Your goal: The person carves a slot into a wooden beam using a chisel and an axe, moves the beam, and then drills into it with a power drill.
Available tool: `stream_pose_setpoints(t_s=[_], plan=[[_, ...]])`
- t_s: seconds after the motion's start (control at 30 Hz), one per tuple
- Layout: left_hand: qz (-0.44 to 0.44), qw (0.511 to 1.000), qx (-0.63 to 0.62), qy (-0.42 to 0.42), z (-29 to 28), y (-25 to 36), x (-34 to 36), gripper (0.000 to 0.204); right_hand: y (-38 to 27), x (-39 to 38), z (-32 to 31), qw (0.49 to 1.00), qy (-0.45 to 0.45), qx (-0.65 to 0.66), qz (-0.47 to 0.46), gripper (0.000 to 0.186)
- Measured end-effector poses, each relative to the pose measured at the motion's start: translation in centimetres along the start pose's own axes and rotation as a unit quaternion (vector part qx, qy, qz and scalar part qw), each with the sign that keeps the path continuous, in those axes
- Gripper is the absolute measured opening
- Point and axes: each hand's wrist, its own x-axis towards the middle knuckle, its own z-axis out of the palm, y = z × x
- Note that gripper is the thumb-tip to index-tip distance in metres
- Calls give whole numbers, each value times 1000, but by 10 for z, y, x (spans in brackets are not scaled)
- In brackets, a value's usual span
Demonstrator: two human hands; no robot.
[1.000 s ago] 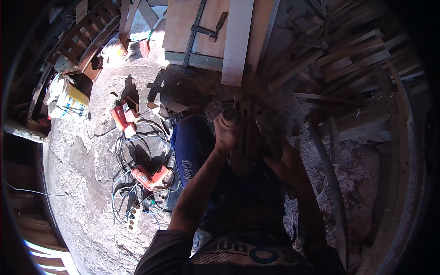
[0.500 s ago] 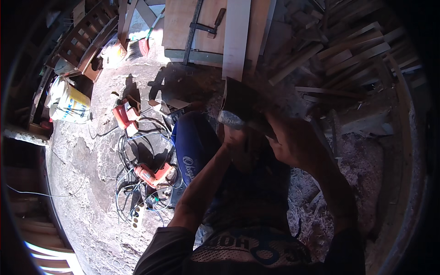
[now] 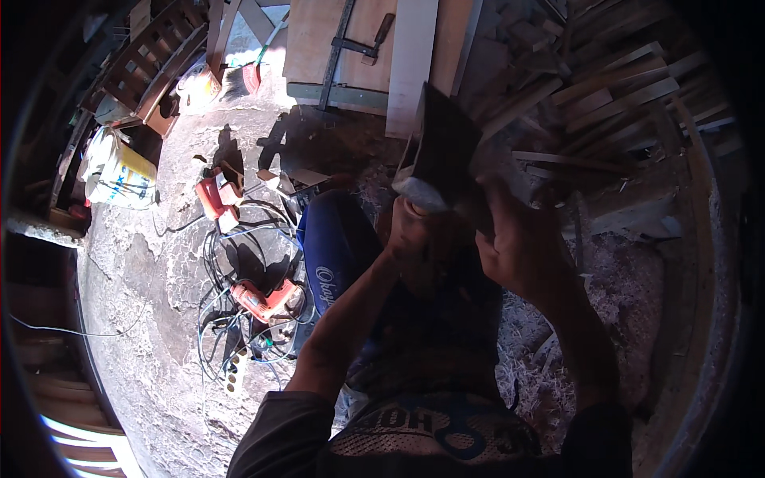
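My right hand (image 3: 518, 247) is closed on a dark, wedge-headed striking tool (image 3: 438, 151), apparently a hatchet or hammer, raised in front of my body with its pale metal end toward the left. Just below that head my left hand (image 3: 402, 235) is wrapped around a short round-topped handle (image 3: 414, 209), perhaps a chisel's, partly hidden by the head. Whether the two tools touch is unclear. What lies beneath my left hand, between my legs, is too dark to make out. My blue-clad left knee (image 3: 327, 219) is raised beside it.
On the cracked floor at left lie a red power tool (image 3: 215, 199), a red drill (image 3: 267, 303), tangled cords and a power strip (image 3: 233, 374). A white bucket (image 3: 119, 171) is farther left. Boards with a bar clamp (image 3: 362, 48) lie ahead; piled wood offcuts (image 3: 606, 95) fill the right.
My right hand has risen and moved forward, bringing the dark-headed tool up from low on the right to above my left hand. My left hand still grips its handle.
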Motion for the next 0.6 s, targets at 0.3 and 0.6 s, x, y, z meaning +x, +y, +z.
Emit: stream_pose_setpoints(t_s=[0.3, 0.6], plan=[[89, 987, 116, -67, -12, 13, -56, 12, 21, -41, 57, 973, -112, 113, 169, 65], [18, 989, 128, 68, -23, 51, 14, 10, 34, -56, 54, 900, 1, 323, 294, 57]])
